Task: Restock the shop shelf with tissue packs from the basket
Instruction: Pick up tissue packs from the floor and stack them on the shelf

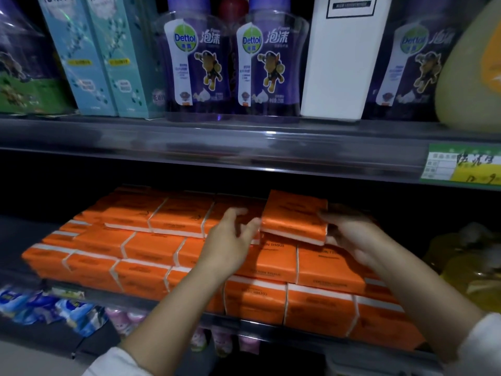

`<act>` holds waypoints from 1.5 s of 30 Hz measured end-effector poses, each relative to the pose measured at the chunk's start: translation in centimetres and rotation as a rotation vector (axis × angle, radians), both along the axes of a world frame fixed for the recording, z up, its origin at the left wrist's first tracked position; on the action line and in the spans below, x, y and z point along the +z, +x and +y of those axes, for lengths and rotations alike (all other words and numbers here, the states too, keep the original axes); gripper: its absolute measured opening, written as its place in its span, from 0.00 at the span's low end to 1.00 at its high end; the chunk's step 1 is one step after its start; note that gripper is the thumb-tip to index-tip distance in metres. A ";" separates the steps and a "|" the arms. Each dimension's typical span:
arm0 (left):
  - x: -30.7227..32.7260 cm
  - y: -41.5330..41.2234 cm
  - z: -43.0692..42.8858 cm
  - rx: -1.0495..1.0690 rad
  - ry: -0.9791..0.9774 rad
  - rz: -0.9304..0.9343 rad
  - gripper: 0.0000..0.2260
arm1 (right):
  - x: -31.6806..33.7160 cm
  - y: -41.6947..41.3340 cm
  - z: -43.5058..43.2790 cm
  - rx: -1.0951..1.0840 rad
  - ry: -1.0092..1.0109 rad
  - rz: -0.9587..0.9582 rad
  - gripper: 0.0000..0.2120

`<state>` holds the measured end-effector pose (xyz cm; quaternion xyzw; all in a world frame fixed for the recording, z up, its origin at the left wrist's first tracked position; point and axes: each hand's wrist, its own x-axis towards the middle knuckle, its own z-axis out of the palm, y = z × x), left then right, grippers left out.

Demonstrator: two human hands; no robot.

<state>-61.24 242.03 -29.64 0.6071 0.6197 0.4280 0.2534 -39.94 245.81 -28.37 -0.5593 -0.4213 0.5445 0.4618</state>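
Observation:
An orange tissue pack (295,217) with a white lower edge sits tilted on top of the stacked orange packs (151,248) that fill the middle shelf. My right hand (349,234) grips its right end, fingers curled around it. My left hand (230,240) is at the pack's left edge with fingers spread and relaxed; the fingertips are close to it, contact unclear. The stack is two to three layers high, stepped toward the front. No basket is in view.
The upper shelf (244,142) carries purple Dettol foam bottles (268,58), teal boxes (95,58) and a white container (341,61). A green and yellow price label (461,166) hangs at right. Yellow bags (471,264) sit right of the stack. Blue and pink packs (67,308) lie on the shelf below.

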 end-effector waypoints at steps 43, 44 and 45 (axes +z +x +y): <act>-1.6 -7.0 2.3 0.143 0.046 0.995 0.23 | 0.6 -1.9 2.8 0.430 0.032 -0.852 0.47; -1.7 -7.0 2.3 0.138 0.035 0.980 0.22 | 0.5 -2.0 2.9 0.425 0.041 -0.868 0.47; -1.8 -7.0 2.3 0.133 0.031 0.960 0.21 | 0.5 -2.0 2.9 0.418 0.054 -0.883 0.47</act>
